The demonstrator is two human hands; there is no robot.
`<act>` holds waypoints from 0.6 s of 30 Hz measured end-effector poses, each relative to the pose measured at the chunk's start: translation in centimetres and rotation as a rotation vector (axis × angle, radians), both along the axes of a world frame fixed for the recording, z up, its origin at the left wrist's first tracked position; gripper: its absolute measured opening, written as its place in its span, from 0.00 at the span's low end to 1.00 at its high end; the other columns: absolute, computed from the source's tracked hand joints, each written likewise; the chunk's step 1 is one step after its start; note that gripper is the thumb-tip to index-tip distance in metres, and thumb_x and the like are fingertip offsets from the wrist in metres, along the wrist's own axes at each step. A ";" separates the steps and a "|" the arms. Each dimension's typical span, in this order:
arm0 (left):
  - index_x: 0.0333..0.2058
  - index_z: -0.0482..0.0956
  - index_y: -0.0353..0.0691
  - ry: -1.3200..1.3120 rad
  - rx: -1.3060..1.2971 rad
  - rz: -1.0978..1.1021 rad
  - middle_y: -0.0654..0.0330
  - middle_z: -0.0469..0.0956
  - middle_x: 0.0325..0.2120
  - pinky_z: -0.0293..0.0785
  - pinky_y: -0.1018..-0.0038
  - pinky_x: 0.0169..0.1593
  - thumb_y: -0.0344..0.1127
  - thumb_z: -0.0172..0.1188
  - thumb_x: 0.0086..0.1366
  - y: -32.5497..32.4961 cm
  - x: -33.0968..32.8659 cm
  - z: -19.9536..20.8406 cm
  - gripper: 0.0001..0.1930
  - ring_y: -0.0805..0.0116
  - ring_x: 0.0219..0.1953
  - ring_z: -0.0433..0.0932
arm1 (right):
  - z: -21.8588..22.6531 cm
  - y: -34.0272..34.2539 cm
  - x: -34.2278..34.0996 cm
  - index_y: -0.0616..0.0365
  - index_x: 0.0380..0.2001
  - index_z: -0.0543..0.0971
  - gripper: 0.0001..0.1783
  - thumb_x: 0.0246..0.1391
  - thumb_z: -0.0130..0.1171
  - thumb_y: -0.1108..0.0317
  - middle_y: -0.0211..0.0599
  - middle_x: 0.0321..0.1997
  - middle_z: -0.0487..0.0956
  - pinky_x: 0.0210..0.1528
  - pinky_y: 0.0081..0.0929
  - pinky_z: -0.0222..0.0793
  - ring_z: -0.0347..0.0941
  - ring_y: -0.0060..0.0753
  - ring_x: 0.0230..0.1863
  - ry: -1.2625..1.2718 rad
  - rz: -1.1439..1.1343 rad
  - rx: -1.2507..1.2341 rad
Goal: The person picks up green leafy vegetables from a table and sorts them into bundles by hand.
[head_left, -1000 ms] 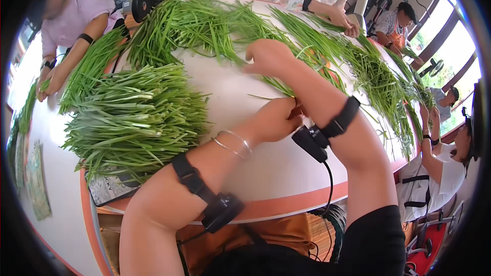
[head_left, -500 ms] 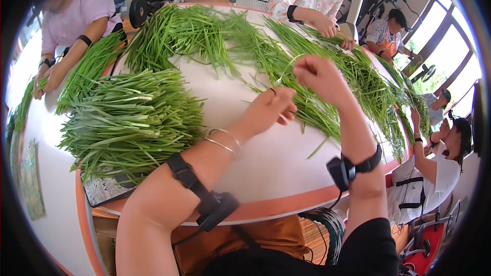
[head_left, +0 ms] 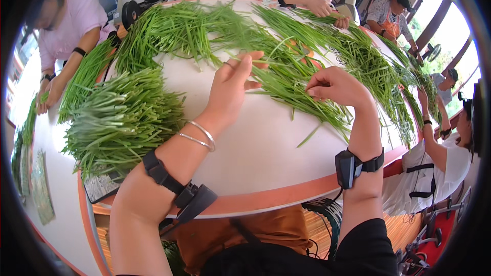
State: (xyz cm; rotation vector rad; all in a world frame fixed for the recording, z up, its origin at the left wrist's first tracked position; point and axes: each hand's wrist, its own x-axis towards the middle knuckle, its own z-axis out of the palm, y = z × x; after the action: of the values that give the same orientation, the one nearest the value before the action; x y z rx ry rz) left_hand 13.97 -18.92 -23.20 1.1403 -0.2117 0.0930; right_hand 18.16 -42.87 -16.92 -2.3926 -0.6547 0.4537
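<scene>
Sorting through loose garlic chives [head_left: 286, 88], or green stalks much like them, is judged to be the step in hand. These stalks are spread untidily across the white tabletop [head_left: 266, 148], between and beyond the two hands. The left hand [head_left: 235, 84] is held above the bare tabletop at the near side of the stalks, its thumb raised and its fingers spread well apart; no stalk is seen to be gripped by it, though the far fingertips are set against green and a thin one could be missed. The right hand [head_left: 340, 88] is poised over the right part of the same stalks, its fingers curled and the thumb brought close to the index finger; whether anything is pinched there cannot be told.

At the left, a thick stacked pile of chives [head_left: 125, 125] is laid with its stalks roughly side by side, well apart from the right hand. Another heap of chives [head_left: 174, 33] is spread along the far side.

For the next move, a light fingertip pinch seems to be called for, so that single stalks can be separated without neighbours being dragged or bruised.
</scene>
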 end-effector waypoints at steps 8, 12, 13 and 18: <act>0.48 0.71 0.36 0.031 -0.002 -0.088 0.63 0.75 0.33 0.71 0.78 0.41 0.42 0.46 0.66 0.4 -0.4 -0.2 0.18 0.77 0.37 0.72 | -0.1 2.9 -1.0 0.61 0.32 0.78 0.11 0.47 0.58 0.65 0.40 0.25 0.77 0.34 0.25 0.68 0.73 0.32 0.27 -0.500 -0.178 0.235; 0.47 0.71 0.36 0.004 0.020 -0.114 0.64 0.74 0.31 0.69 0.78 0.40 0.42 0.46 0.66 0.2 -0.4 -0.1 0.18 0.77 0.34 0.71 | 0.0 5.6 -2.8 0.61 0.30 0.78 0.11 0.47 0.58 0.65 0.38 0.23 0.76 0.31 0.23 0.67 0.71 0.27 0.25 -0.340 -0.104 0.332; 0.47 0.71 0.37 -0.020 0.034 -0.138 0.65 0.73 0.31 0.68 0.78 0.39 0.43 0.46 0.66 0.1 -0.4 0.0 0.18 0.77 0.33 0.70 | 0.1 6.1 -3.3 0.62 0.30 0.78 0.11 0.48 0.58 0.65 0.37 0.22 0.75 0.30 0.23 0.66 0.69 0.25 0.24 -0.298 -0.058 0.306; 0.48 0.71 0.34 -0.003 0.132 -0.180 0.66 0.73 0.27 0.67 0.80 0.38 0.40 0.49 0.65 0.5 -0.1 -0.4 0.18 0.78 0.30 0.70 | -1.0 5.9 -2.3 0.62 0.28 0.78 0.10 0.48 0.58 0.65 0.35 0.20 0.75 0.26 0.23 0.63 0.66 0.22 0.21 -0.302 -0.044 0.326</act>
State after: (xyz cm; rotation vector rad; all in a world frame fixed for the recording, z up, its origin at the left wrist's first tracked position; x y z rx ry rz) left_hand 13.90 -18.46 -23.57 1.2468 -0.3261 -0.0794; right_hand 15.83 -36.94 -17.91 -2.1723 -0.7422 -0.0381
